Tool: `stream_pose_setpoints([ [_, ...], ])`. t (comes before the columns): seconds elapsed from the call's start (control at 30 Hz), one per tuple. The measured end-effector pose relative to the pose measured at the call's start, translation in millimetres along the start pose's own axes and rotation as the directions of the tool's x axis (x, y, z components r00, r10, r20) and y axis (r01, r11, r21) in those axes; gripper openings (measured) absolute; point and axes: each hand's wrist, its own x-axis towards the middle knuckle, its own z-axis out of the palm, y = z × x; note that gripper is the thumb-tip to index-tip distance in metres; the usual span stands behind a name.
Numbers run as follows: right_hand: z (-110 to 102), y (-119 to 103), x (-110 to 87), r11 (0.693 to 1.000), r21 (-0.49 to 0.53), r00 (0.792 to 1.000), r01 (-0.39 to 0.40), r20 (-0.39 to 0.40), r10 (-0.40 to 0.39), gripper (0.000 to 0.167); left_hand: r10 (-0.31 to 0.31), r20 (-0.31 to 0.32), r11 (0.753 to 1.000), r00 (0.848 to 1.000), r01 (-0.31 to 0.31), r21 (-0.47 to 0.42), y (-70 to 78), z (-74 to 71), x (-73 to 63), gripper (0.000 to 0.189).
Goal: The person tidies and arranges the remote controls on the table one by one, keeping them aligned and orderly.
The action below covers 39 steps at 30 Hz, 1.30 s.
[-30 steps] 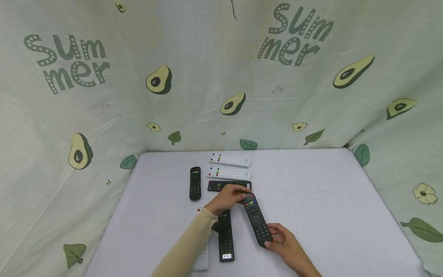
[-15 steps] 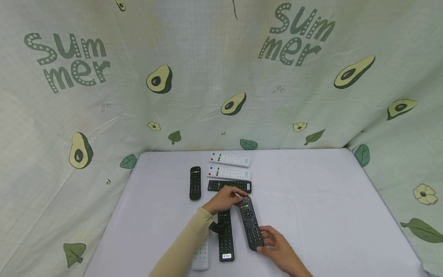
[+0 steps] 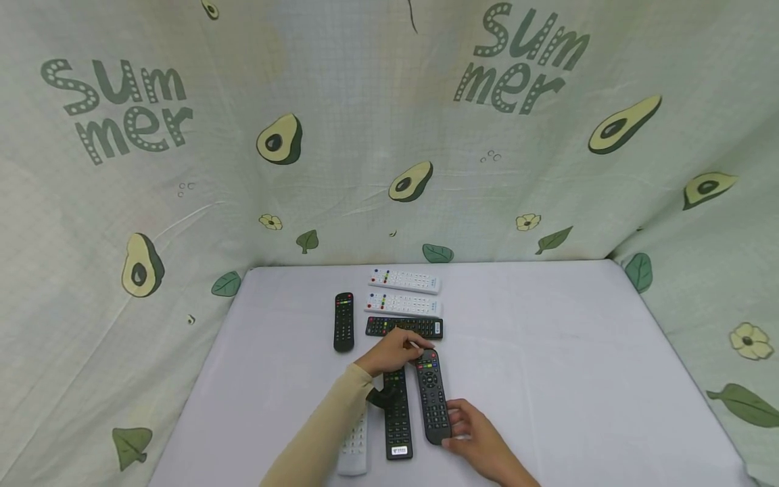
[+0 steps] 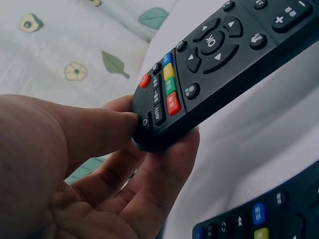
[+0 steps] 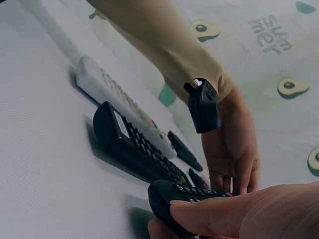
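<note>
A black remote control (image 3: pixel 433 396) with coloured buttons near its top is held at both ends, its length running away from me. My left hand (image 3: pixel 391 352) pinches the far end; in the left wrist view its thumb (image 4: pixel 102 132) presses the edge by the red power button, with fingers beneath. My right hand (image 3: pixel 477 439) grips the near end, thumb along the side. Just left lies another black remote (image 3: pixel 398 423) with a white label, partly under my left wrist. Beside that is a white remote (image 3: pixel 353 450), its upper part hidden by my left sleeve.
Beyond my left hand, a black remote (image 3: pixel 431 328) lies crosswise, with two white remotes (image 3: pixel 404 304) (image 3: pixel 414 281) behind it. Another black remote (image 3: pixel 343 322) lies lengthwise to their left. A patterned cloth (image 3: pixel 341 223) hangs behind the white table (image 3: pixel 548 352).
Both hands have moved the held black remote leftward and slightly nearer me, turning it from a slant to almost parallel with the labelled remote. The other remotes stay where they were.
</note>
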Motion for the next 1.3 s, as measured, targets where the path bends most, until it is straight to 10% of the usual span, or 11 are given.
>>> stream_pose_setpoints([
  [1.3,6,-11,4.3,0.986,-0.168,1.0,-0.007,0.009,0.008,0.067,-0.075,0.042,0.994,0.996,0.071,0.086,-8.8,5.1,6.8,0.016],
])
